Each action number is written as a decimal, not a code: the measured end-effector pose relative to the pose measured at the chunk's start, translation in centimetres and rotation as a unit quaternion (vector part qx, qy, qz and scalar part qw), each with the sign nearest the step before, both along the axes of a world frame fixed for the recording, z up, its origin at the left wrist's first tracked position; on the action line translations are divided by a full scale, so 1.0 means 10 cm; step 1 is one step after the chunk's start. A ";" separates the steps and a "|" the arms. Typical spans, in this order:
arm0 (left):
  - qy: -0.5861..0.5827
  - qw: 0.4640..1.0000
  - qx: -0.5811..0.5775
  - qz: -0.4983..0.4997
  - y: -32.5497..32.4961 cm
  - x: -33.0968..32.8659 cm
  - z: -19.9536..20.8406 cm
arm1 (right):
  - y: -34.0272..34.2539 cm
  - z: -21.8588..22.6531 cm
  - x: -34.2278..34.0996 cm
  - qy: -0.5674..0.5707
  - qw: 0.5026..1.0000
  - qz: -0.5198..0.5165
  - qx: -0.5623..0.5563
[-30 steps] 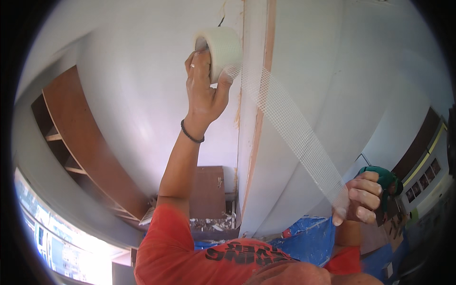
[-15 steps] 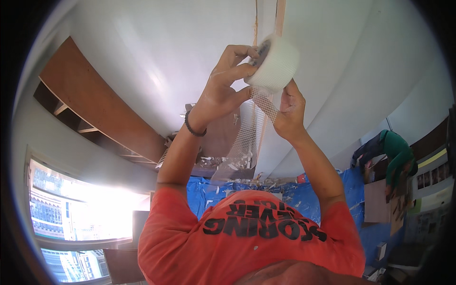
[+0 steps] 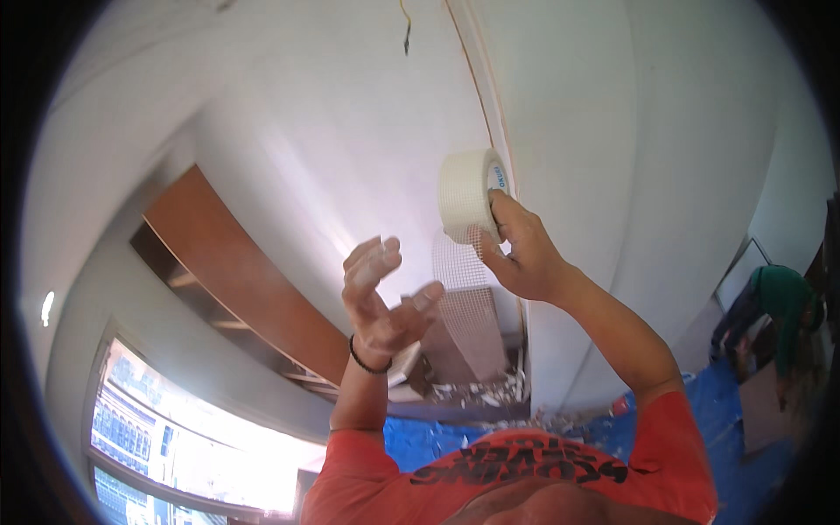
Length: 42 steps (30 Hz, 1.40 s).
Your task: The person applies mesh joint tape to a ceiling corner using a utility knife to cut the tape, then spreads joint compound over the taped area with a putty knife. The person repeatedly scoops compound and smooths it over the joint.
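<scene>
My right hand (image 3: 523, 249) grips a roll of white mesh tape (image 3: 465, 188), its thumb and fingers at the core and lower edge. From the roll, an unwound strip of the open-grid tape (image 3: 468, 306) hangs down in front of my chest. My left hand (image 3: 381, 297) is raised to the left of that strip, apart from the roll. Its fingers are spread and bent a little, holding nothing. A dark bead bracelet (image 3: 369, 360) circles the left wrist.
A pale ceiling with a narrow gap (image 3: 477, 79) runs overhead, and a loose wire (image 3: 406, 35) dangles from it. Brown wooden shelving (image 3: 245, 262) curves along the left above a bright window (image 3: 184, 429). Blue sheeting (image 3: 429, 442) and debris lie below. A person in green (image 3: 781, 302) bends down at right.
My left hand has let go of the roll and moved down and left. The roll has swung left and lower in my right hand. The view has tilted.
</scene>
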<state>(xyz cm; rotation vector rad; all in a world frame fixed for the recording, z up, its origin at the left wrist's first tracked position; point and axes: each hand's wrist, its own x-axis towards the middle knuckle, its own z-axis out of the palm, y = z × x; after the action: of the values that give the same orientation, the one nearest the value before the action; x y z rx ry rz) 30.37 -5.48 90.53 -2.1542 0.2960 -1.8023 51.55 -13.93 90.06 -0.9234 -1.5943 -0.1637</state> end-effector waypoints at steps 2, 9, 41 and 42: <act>-0.015 0.998 0.067 0.004 -0.16 -0.06 0.46 | 0.02 0.42 0.01 -0.017 0.999 -0.034 -0.004; -0.108 0.988 0.103 -0.046 -0.48 0.04 2.28 | -0.01 1.67 0.11 0.002 0.981 -0.090 0.171; -0.213 0.969 0.127 -0.003 -1.61 0.34 3.44 | 0.22 2.88 0.17 0.260 0.962 0.008 0.085; -0.220 0.968 0.121 0.003 -1.62 0.34 3.45 | 0.22 2.89 0.19 0.264 0.961 0.013 0.081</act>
<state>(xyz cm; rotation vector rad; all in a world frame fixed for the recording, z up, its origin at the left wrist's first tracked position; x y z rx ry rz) 33.79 -21.72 124.98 -1.5407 0.3763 -2.0567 53.47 -11.77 119.00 -0.7393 -1.0792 -0.0217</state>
